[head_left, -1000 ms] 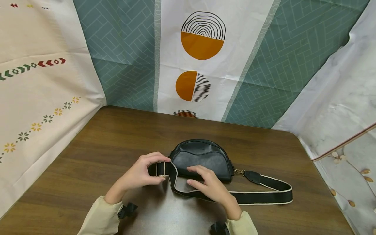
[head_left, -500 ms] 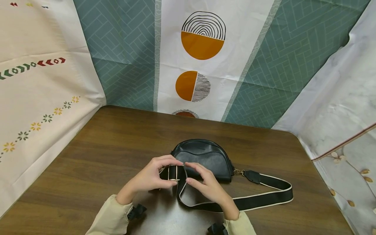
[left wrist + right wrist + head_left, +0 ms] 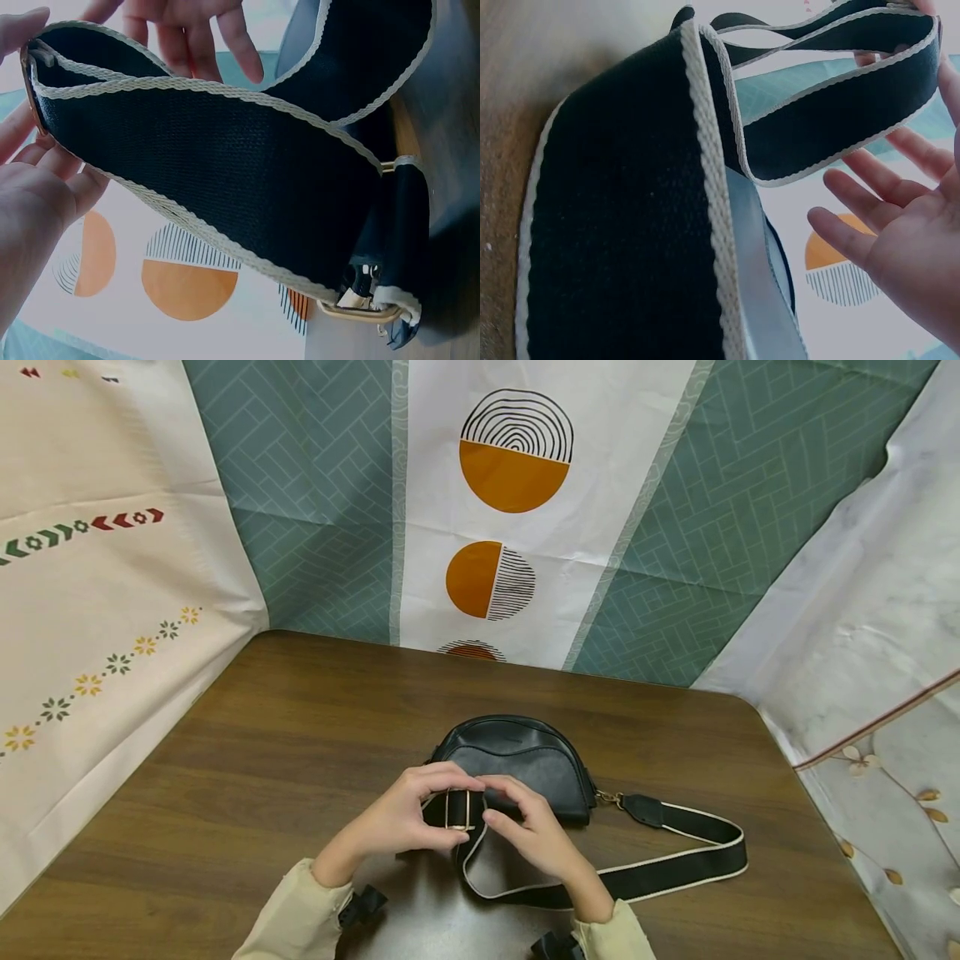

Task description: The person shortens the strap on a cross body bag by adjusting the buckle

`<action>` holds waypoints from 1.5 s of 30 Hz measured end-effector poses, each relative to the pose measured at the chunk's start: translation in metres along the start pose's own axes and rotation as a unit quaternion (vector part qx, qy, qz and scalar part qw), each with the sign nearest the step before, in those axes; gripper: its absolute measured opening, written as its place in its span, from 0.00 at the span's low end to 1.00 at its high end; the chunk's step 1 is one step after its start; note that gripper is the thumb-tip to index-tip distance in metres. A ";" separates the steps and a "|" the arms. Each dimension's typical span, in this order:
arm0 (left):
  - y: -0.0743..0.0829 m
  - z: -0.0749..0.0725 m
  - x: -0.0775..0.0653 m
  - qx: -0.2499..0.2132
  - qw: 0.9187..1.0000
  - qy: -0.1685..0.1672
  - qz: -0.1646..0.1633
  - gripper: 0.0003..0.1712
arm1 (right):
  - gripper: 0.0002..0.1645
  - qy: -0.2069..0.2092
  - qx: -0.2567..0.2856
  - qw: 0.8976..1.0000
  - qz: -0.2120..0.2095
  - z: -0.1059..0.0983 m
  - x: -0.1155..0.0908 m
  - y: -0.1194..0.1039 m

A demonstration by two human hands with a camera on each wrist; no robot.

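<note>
1. We find the black bag (image 3: pixel 517 768) lying on the wooden table (image 3: pixel 337 693), just beyond both hands; resting there, it appears to take its own weight and leave the hands to the strap (image 3: pixel 667 864).
2. The strap leaves the bag's right side at a gold clasp (image 3: pixel 609 797), bends back well to the right and passes in front of the bag. Its near section is lifted off the table, in our judgement to bring the slider buckle (image 3: pixel 459 810) within reach of both hands.
3. The left hand (image 3: pixel 408 814) grips the slider buckle across its width: thumb at the near end, forefinger at the far end, parted only by the frame. We judge this grip steadies the buckle and leaves the webbing beside it accessible.
4. The right hand (image 3: pixel 540 835) has thumb and forefinger curved and slightly parted at the strap's fold, just beside the buckle. We cannot tell whether they pinch the webbing or merely touch it; the other fingers are spread loosely in the right wrist view.
5. From the left wrist we note a gold ring (image 3: pixel 360 313) at the lifted section's other end.
</note>
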State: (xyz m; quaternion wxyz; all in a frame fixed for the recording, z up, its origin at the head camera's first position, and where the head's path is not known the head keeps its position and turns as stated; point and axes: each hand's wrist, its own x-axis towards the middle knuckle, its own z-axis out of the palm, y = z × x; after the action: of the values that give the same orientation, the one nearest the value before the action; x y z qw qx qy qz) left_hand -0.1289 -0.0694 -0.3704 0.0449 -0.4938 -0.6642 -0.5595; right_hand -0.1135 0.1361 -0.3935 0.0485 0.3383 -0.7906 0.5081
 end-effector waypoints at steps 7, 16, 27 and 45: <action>0.023 0.000 0.011 0.002 1.000 -0.001 0.009 0.25 | 0.10 0.025 0.044 0.999 0.013 -0.002 -0.004 0.007; 0.022 0.002 0.009 0.011 1.000 -0.009 -0.017 0.25 | 0.06 0.031 0.089 0.995 0.043 -0.007 -0.004 0.001; -0.005 0.007 -0.003 0.055 0.997 -0.008 -0.050 0.28 | 0.03 0.025 0.155 0.985 0.069 -0.016 -0.006 -0.008; -0.006 0.014 0.001 0.101 0.990 -0.022 -0.092 0.23 | 0.08 0.042 0.221 0.966 0.123 -0.020 -0.019 0.005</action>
State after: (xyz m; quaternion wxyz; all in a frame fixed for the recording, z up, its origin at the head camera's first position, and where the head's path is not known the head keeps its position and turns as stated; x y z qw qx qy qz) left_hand -0.1268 -0.0575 -0.3795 0.0283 -0.4353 -0.7609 -0.4805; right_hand -0.1071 0.1633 -0.3955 -0.0570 0.2186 -0.6914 0.6862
